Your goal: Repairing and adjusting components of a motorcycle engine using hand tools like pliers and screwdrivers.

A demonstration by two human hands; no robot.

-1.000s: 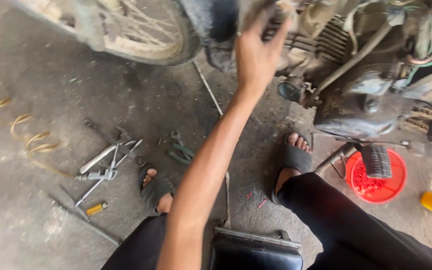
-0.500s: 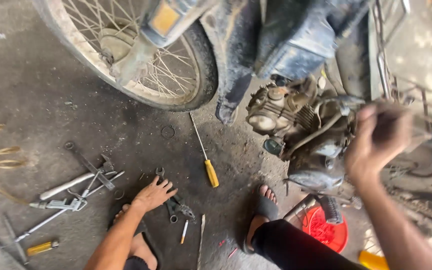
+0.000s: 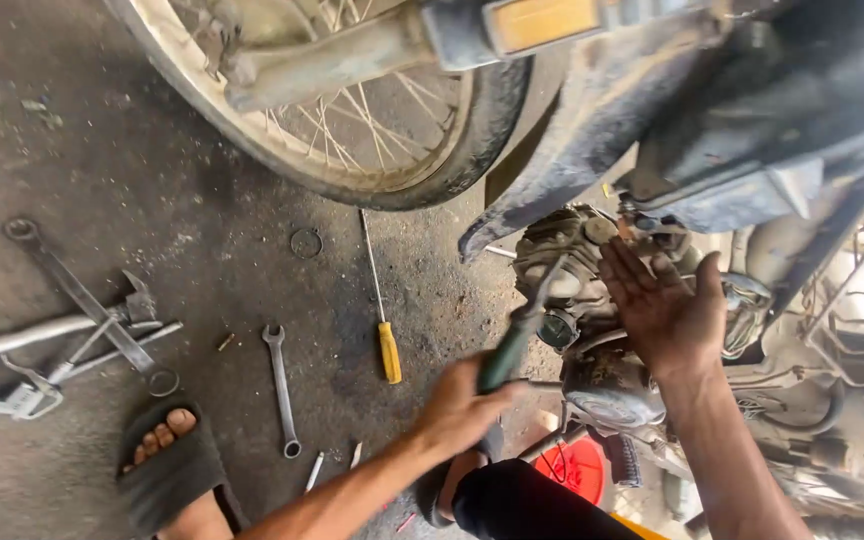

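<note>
We see one sandalled foot [image 3: 167, 455] nearest, then our left hand [image 3: 457, 405] clamped on one green-handled tool [image 3: 512, 345] pointing at the engine [image 3: 577, 275]; our right hand [image 3: 667, 305] spread open, palm up, beside it; one spanner [image 3: 280, 385], one yellow-handled screwdriver [image 3: 384, 320], one spoked wheel [image 3: 352, 120] beyond

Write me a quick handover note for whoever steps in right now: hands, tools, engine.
Left hand: gripped on a green-handled tool, tip up against the engine.
Right hand: open, palm up, empty, beside the engine.
Motorcycle stands over the work, front wheel upper left.
On the floor: yellow-handled screwdriver, combination wrench, a pile of wrenches far left, red tray under the engine.
Done: tool picked up and brought to the engine.
Left: whatever it is working on; the contact point is too blurred to tell.
</note>
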